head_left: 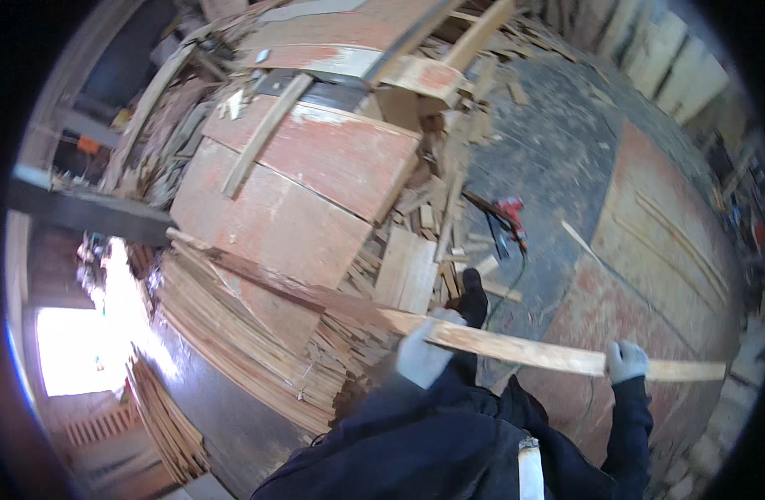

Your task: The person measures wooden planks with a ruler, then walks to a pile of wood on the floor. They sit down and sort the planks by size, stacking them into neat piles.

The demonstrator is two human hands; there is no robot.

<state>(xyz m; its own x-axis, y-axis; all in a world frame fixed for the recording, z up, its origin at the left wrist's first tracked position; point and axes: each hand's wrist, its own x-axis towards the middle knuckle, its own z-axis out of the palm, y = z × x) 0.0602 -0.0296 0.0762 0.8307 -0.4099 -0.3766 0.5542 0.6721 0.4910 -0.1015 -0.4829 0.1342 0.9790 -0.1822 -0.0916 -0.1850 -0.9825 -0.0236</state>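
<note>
A long, narrow wooden board (524,348) crosses in front of my body, its pale right end sticking out past my right hand. Toward the left it looks darker and blurs over the wood piles, so I cannot tell exactly where it ends. My left hand (424,354), in a whitish glove, is closed around its middle stretch. Farther right, my gloved right hand (628,362) grips the same board from above, fingers wrapped over the edge.
A low table of reddish panels (316,158) carries a loose wood strip (265,137). Long slats (240,333) are stacked at left, with scrap pieces around my feet. On the dark floor lies a red power tool (509,212) with a green hose (507,292). Thin strips (678,242) lie at right.
</note>
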